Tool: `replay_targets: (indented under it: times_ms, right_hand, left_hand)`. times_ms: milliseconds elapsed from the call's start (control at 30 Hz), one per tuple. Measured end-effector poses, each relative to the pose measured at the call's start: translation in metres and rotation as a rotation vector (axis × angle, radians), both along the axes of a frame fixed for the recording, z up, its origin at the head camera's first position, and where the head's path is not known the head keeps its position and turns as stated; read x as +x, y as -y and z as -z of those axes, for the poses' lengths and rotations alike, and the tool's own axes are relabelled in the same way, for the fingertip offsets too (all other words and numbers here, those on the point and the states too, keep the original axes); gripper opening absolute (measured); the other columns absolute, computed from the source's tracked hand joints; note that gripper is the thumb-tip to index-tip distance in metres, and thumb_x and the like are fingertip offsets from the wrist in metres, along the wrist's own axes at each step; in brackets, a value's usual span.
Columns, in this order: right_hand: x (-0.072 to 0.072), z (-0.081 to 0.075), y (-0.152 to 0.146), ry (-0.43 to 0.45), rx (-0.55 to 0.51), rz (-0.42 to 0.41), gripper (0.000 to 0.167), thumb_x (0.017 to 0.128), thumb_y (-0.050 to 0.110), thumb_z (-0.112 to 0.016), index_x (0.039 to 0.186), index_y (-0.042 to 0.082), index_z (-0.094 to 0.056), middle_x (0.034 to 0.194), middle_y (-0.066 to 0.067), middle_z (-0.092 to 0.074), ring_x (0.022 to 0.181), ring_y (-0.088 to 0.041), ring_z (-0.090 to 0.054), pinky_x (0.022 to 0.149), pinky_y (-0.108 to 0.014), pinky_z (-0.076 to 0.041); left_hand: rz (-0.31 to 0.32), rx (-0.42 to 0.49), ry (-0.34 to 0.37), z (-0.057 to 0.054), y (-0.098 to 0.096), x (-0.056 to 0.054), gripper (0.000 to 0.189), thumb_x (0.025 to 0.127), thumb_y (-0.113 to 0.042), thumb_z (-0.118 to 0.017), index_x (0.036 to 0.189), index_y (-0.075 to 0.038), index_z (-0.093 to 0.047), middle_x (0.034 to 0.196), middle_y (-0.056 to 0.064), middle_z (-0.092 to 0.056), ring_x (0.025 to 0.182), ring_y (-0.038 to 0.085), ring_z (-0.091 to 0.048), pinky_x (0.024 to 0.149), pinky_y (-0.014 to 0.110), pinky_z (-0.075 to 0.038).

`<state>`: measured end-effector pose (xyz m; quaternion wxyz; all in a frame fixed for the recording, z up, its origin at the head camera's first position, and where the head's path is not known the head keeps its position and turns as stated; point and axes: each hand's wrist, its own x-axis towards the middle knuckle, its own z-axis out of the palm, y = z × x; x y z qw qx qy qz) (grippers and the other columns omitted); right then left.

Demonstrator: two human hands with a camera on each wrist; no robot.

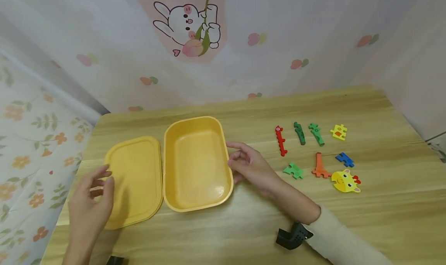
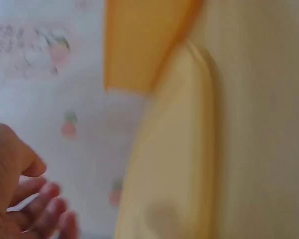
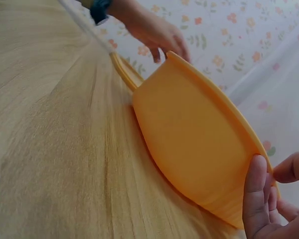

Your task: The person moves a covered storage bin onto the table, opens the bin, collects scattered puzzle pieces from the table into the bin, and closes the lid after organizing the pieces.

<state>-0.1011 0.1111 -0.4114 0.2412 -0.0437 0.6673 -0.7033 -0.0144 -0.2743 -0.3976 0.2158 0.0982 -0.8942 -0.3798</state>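
Note:
A yellow plastic box [image 1: 195,160] with rounded corners stands on the table, its inside bare. My right hand [image 1: 249,166] is at its right wall. Thumb and fingertips touch the rim and outer side there, with the fingers loosely bent; in the right wrist view, the fingers [image 3: 255,191] lie along the outer wall [image 3: 194,134]. Left of the box lies a flat yellow lid [image 1: 137,176], close against it. Over the lid's left edge hovers my left hand [image 1: 91,201], fingers relaxed and holding nothing. The left wrist view is blurred.
Right of the box lie several colourful puzzle pieces, among them a red one [image 1: 280,141], an orange one [image 1: 319,166], a blue one [image 1: 345,159] and a giraffe head [image 1: 345,181]. Behind the wooden table [image 1: 209,238] hangs a printed curtain [image 1: 271,60].

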Motion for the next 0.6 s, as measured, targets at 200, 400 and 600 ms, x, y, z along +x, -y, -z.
replay_targets:
  times_ms: [200,400,600]
  right_hand:
    - [0.001,0.001,-0.001,0.014,-0.003,0.007,0.057,0.102,0.006,-0.063,0.156,0.015,-0.047,0.114,-0.009,-0.063,0.081,-0.017,-0.070,0.065,-0.030,-0.063]
    - [0.002,0.001,-0.001,0.029,0.003,0.018,0.057,0.102,0.006,-0.063,0.156,0.015,-0.048,0.115,-0.011,-0.064,0.079,-0.017,-0.070,0.065,-0.030,-0.063]
    - [0.001,0.000,0.001,0.022,-0.003,0.018,0.057,0.102,0.006,-0.063,0.156,0.015,-0.048,0.112,-0.010,-0.065,0.077,-0.017,-0.070,0.064,-0.030,-0.063]
  left_hand:
    - [0.351,0.260,0.268,-0.016,-0.025,-0.030,0.047,0.111,-0.020,-0.054,0.154,-0.001,-0.049,0.126,-0.009,-0.065,0.100,0.002,-0.068,0.074,0.022,-0.063]
    - [0.481,0.532,0.529,-0.021,-0.037,-0.051,0.062,0.113,-0.033,-0.050,0.165,-0.006,-0.028,0.148,0.014,-0.050,0.111,0.008,-0.065,0.082,0.032,-0.066]
    - [0.553,0.621,0.542,-0.019,-0.039,-0.054,0.059,0.111,-0.023,-0.055,0.161,0.000,-0.034,0.135,0.000,-0.056,0.110,0.009,-0.065,0.082,0.033,-0.066]
